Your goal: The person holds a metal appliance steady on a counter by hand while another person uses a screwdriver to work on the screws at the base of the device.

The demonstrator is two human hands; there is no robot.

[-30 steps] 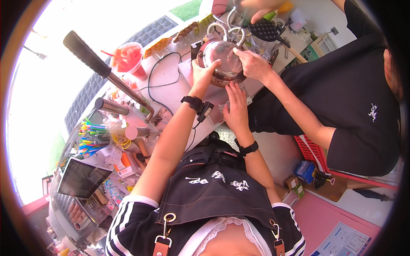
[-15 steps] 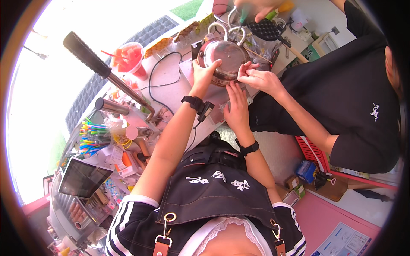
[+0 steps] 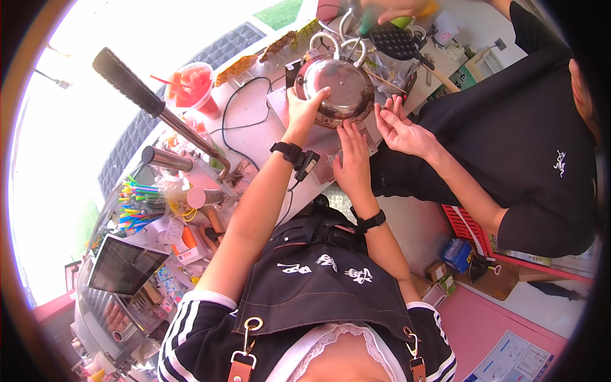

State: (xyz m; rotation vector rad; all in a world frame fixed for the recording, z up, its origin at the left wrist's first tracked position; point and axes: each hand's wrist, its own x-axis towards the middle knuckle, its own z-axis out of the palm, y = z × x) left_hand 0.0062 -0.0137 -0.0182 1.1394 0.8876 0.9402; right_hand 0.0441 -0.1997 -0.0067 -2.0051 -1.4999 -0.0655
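A round, shiny metal pan-like piece [image 3: 337, 83] with browned stains lies over the worktop. Two looped metal handles [image 3: 326, 43] stick out from its far side. My left hand [image 3: 304, 111] grips its near left edge, thumb across the top surface. My right hand [image 3: 353, 153] rests with stretched fingers against the near rim, fingertips touching it. To the right, a co-worker's hand [image 3: 407, 130] is apart from the metal piece, its fingers pinched around something small and dark that I cannot make out. Another co-worker's hand [image 3: 396, 9] is at the far edge, beside a blurred green object [image 3: 367, 24].
A black perforated paddle-like tool [image 3: 398, 43] lies beyond the metal piece. Left of it stands a plastic cup of red fruit chunks [image 3: 194, 89]. A long black-handled lever [image 3: 130, 83] rises nearby. A black cable [image 3: 229, 111] crosses the worktop. The co-worker's body [image 3: 496, 140] fills the right side.
The co-worker's near hand has drawn back to the right, off the metal piece's edge, fingers raised. The far hand has shifted slightly. My hands have stayed in place.
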